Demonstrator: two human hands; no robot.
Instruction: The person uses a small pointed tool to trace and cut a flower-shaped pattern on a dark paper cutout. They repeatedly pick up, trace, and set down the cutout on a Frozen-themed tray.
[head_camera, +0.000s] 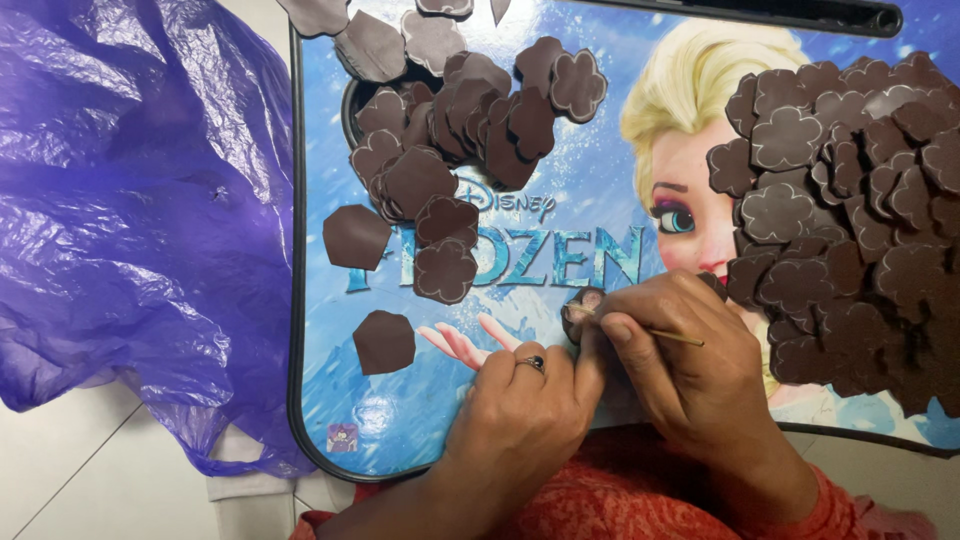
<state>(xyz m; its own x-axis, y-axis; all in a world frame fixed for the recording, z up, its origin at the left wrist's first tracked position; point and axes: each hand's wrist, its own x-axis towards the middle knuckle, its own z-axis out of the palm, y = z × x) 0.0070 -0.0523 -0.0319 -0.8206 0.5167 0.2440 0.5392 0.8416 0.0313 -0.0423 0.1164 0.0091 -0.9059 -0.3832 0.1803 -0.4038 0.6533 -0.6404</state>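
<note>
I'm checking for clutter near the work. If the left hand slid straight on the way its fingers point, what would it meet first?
The left hand points up-right at the small brown piece pinched at its fingertips; that comes first. Beyond it, bare printed tray, as far as depth shows.

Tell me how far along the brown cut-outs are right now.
Done, apparently: a loose group of brown pieces lies spread upper left on the lap tray. In hand: left hand steadies one small piece while right hand works it with a thin stick. Left, seemingly: the big heap at right.
</note>
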